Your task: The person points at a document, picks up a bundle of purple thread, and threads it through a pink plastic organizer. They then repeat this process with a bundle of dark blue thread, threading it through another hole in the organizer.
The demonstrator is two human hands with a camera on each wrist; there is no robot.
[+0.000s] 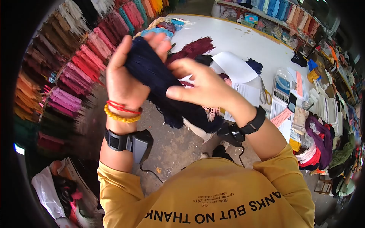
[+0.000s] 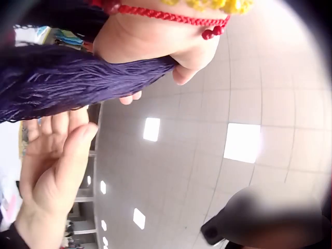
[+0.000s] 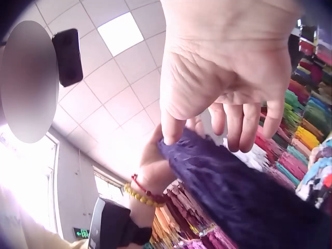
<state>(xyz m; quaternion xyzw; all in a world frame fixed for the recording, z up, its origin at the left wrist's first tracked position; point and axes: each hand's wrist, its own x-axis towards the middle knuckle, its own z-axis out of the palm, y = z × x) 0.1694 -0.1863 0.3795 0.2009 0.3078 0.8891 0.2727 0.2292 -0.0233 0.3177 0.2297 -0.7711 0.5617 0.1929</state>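
Observation:
A long navy-blue skein of yarn [image 1: 152, 66] hangs from my left hand [image 1: 127, 83], its strands slanting down across the middle of the head view. In the left wrist view the upper end of the navy yarn [image 2: 88, 78] narrows where the left thumb and fingers grip it. My right hand [image 1: 209, 83] is beside the skein, thumb and fingers spread loosely near the strands. The right wrist view shows that right hand [image 3: 228, 72] palm-on, with relaxed fingers and nothing gripped, over the skein [image 3: 228, 181].
On the white table [image 1: 224, 38] lie a maroon yarn bundle [image 1: 195, 47], white paper [image 1: 234, 66], yellow-handled scissors [image 1: 266, 95] and a clear dish [image 1: 285, 79] on a scale. Racks of colored skeins [image 1: 72, 76] line the left. Purple yarn [image 1: 319, 140] heaps at the right.

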